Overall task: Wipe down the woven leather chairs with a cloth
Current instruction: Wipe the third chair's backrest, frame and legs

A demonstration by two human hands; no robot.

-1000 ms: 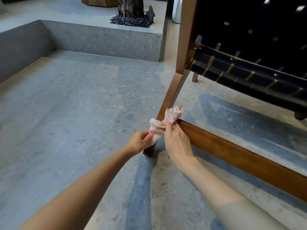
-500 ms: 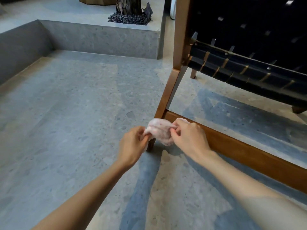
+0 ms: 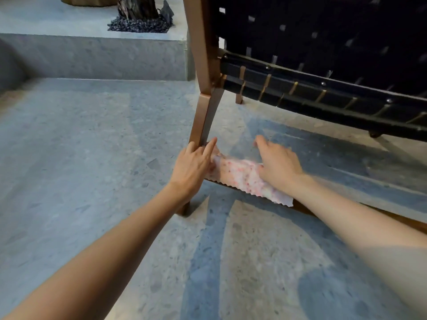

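Low in the middle of the frame, the cloth [image 3: 240, 176] lies spread over the bottom rail [image 3: 413, 224] of the chair [image 3: 323, 31]. It is white with pink speckles and has a zigzag lower edge that hangs over the rail's near face. Your right hand [image 3: 277, 167] lies palm-down on the cloth's right part, its fingers relaxed and reaching over the far side of the rail, gripping nothing. Your left hand [image 3: 191, 167] is at the cloth's left end, right where the rail meets the chair leg [image 3: 203, 121]. Its fingers are held out nearly straight, with the forefinger pointing up along the leg's right face and another finger lying on the left face. The side of that hand touches the cloth's end.

Above the hands, the leg rises to the wooden side post. At the upper right, the black woven leather back fills the corner, with the strapped seat edge [image 3: 300, 88] slanting down below it. Around the chair lies a grey speckled stone floor [image 3: 69, 158]. At the upper left a raised step [image 3: 92, 56] carries a dark tree trunk [image 3: 136, 8] set in black pebbles.
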